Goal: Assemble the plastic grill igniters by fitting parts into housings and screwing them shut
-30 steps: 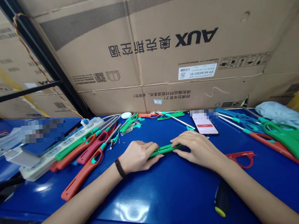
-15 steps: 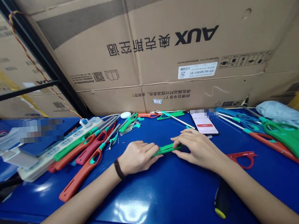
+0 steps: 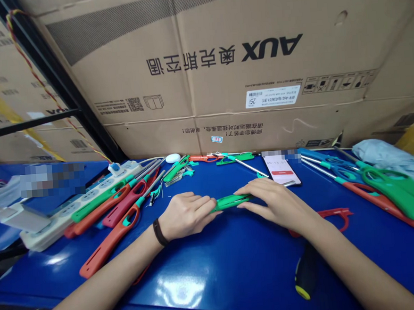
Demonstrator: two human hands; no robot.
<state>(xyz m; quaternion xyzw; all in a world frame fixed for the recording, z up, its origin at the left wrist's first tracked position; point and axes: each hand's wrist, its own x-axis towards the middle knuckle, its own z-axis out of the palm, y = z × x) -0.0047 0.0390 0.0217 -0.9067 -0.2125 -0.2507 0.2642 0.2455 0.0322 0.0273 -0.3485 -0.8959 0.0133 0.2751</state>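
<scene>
A green handle (image 3: 230,201) is held up in both hands over the middle of the blue table (image 3: 236,271), a little nearer its far edge than its near edge. The left hand (image 3: 189,216) has its fingers curled in, thumb and forefinger pinched around the handle's left end. The right hand (image 3: 271,201) has its fingers bent over the right end with the thumb below — only a narrow gap, filled by the handle. A short metal tube (image 3: 290,183) shows past the right hand, by the near end of a phone (image 3: 282,171); whether it joins the handle I cannot tell.

The phone lies toward the table's far edge, its screen lit. Left of it, along that edge, are an orange piece (image 3: 207,158), a green piece (image 3: 235,158) and a white rounded thing (image 3: 172,158). Toward the left edge, a white power strip (image 3: 67,213) runs slantwise, and beside it lie several lighters, the nearest an orange lighter (image 3: 103,249).

Near the right edge is another pile, with a green lighter (image 3: 403,195) on top and a pale blue bag (image 3: 393,154) behind it, toward the far right corner. A red frame (image 3: 342,216) sits partly hidden by the right forearm — and closer to the near edge a screwdriver (image 3: 305,273) shows its dark handle and yellow end. A large cardboard box (image 3: 224,94) stands behind the far edge.
</scene>
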